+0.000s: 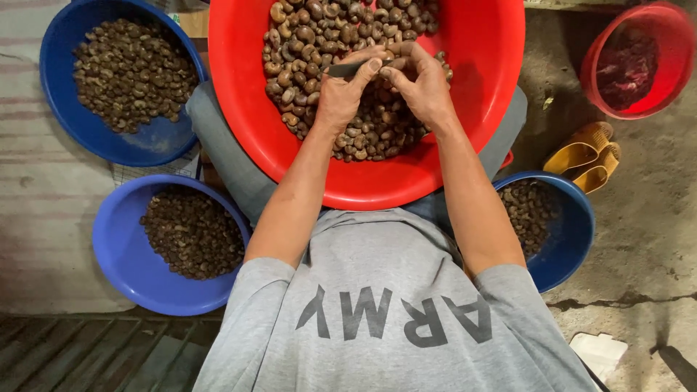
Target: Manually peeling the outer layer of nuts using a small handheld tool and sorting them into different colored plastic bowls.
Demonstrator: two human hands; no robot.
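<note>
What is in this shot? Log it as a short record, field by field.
left hand: grips a dark blade-like tool
right hand: fingers curled at the tool's tip; what they pinch is hidden
red basin: under both hands, holds brown nuts
upper left blue basin: nuts
lower left blue basin: darker nuts
right blue basin: nuts, partly hidden by the arm
floor: small red bucket, yellow sandals
</note>
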